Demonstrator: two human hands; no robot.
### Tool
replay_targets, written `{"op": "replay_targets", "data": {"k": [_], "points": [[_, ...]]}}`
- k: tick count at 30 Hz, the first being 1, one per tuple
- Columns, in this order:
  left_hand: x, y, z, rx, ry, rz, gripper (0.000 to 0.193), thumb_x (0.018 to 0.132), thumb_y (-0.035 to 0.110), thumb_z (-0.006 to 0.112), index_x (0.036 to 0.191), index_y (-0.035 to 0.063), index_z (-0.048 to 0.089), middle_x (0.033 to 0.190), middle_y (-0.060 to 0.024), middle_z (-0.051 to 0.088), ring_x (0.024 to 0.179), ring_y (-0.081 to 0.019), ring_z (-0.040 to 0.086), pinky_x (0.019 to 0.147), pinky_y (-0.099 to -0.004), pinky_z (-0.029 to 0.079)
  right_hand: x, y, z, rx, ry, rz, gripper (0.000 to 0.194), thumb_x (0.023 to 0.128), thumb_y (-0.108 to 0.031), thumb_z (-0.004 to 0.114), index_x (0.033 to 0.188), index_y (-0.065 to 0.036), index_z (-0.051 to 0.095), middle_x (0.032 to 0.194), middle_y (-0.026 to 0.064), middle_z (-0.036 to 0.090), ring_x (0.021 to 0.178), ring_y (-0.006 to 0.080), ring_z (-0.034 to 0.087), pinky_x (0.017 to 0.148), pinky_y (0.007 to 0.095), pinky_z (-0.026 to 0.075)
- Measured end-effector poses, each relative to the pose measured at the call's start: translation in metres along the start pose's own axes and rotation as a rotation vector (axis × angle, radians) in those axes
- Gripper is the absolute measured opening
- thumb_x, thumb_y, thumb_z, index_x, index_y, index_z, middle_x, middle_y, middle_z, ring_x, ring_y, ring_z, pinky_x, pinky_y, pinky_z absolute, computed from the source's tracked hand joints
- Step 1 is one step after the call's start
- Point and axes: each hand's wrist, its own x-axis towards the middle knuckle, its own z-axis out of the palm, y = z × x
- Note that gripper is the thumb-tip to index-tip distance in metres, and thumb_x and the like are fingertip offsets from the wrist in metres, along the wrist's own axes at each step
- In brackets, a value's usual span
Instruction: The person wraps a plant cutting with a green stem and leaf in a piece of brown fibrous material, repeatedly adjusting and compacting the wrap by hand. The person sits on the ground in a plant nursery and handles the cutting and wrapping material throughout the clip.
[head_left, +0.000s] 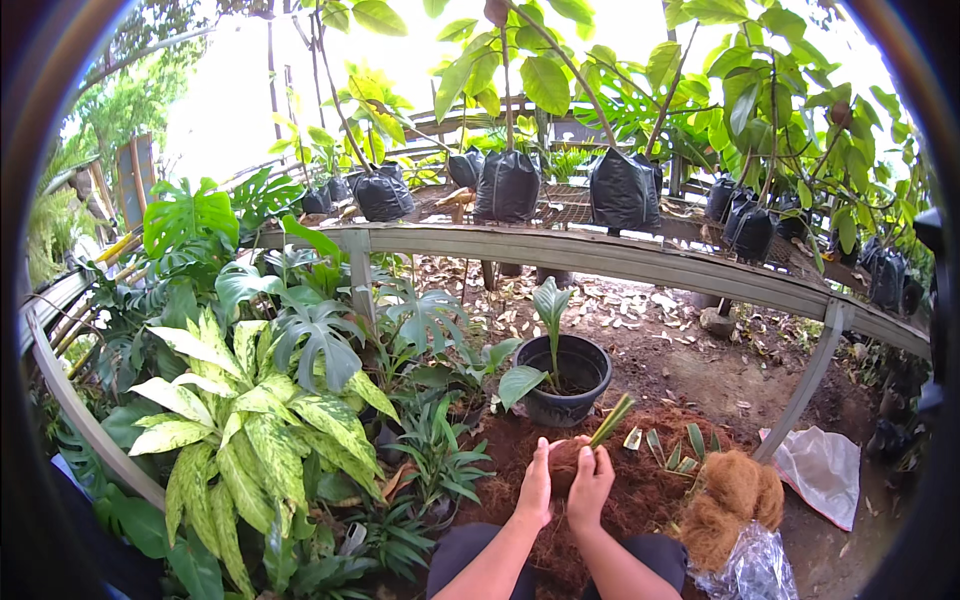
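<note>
My left hand (535, 481) and my right hand (590, 486) are cupped around a brown fibrous ball (564, 469), pressing it from both sides. Cut green leaf pieces (613, 420) stick out of the ball, up and to the right. Under my hands spreads a heap of reddish-brown coco fibre (637, 510). Just beyond them stands a black plastic pot (564, 405) holding a young plant (553, 315) with broad leaves. Right of my hands, several cut leaf sections (675, 455) lie on the fibre. The underside of the ball is hidden by my fingers.
At right are a bundle of tan coir fibre (731, 499), clear plastic wrapping (750, 566) and a white sack (821, 472). A variegated dieffenbachia (247, 427) and other foliage crowd the left. A wooden rail (600, 255) crosses ahead, with black-bagged saplings (508, 186) behind it.
</note>
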Motion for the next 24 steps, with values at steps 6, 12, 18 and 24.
{"op": "replay_targets", "data": {"k": [6,12,18,24], "points": [[0.005,0.008,-0.011,-0.167,-0.017,-0.181,0.053,0.102,0.056,0.046,0.118,0.0105,0.069,0.112,-0.0072,0.072,0.102,-0.0242,0.069,0.093,-0.0397,0.055,0.003,0.001,-0.003,-0.282,-0.2,-0.327,0.038,0.099,-0.024,0.059,0.124,0.003,0.063,0.118,0.0139,0.068,0.115,0.0239,0.062,0.104,0.037,0.045],[0.002,-0.011,-0.011,-0.176,0.057,-0.115,0.038,0.102,0.045,0.051,0.108,0.0116,0.068,0.101,-0.004,0.071,0.091,-0.0215,0.069,0.085,-0.0368,0.057,-0.006,0.01,-0.001,-0.213,-0.132,-0.347,0.031,0.093,-0.019,0.061,0.114,0.004,0.067,0.111,0.0153,0.07,0.104,0.0249,0.066,0.096,0.037,0.05],[0.004,-0.007,-0.012,-0.219,0.042,-0.193,0.039,0.101,0.047,0.049,0.11,0.0139,0.068,0.102,-0.004,0.072,0.092,-0.0224,0.069,0.086,-0.0394,0.057,0.003,0.004,-0.004,-0.198,-0.209,-0.307,0.031,0.092,-0.02,0.064,0.112,0.003,0.068,0.112,0.0184,0.071,0.108,0.034,0.067,0.104,0.0437,0.047],[-0.001,-0.004,-0.007,-0.308,0.024,-0.199,0.043,0.101,0.048,0.049,0.117,0.0142,0.068,0.111,-0.0039,0.072,0.1,-0.0236,0.07,0.089,-0.0388,0.056,0.006,-0.002,-0.008,-0.362,-0.293,-0.525,0.04,0.091,-0.025,0.066,0.12,0.003,0.066,0.118,0.0211,0.069,0.117,0.0386,0.064,0.105,0.0454,0.047]]}}
